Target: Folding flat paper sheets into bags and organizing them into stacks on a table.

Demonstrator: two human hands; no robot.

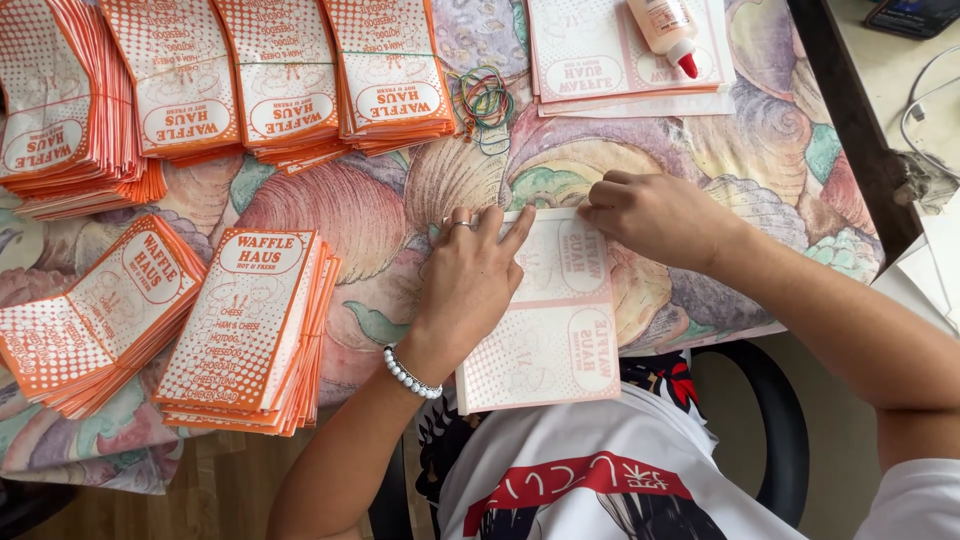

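Paper sheet [556,320], printed pale orange, lies flat on the table [400,190] under both my hands. My left hand [470,285] presses it with fingers spread flat, pinning it so it cannot slide. My right hand [655,215], fingers curled together, pinches the top edge just beside it. Glue bottle [665,28] lies beyond my right grip.

Under the left hand [470,285] lay a pale sheet [550,320], white with faded pink dots and printing. Left of that hand, the stacked paper bags [245,330] were orange and white with dotted halftone panels. The bench [360,215] cloth bore shells in pink, green and lilac. Above the right hand [655,215], the glue bottle [665,30] was white with a red tip. The wrist bracelet [408,375] was white-beaded.
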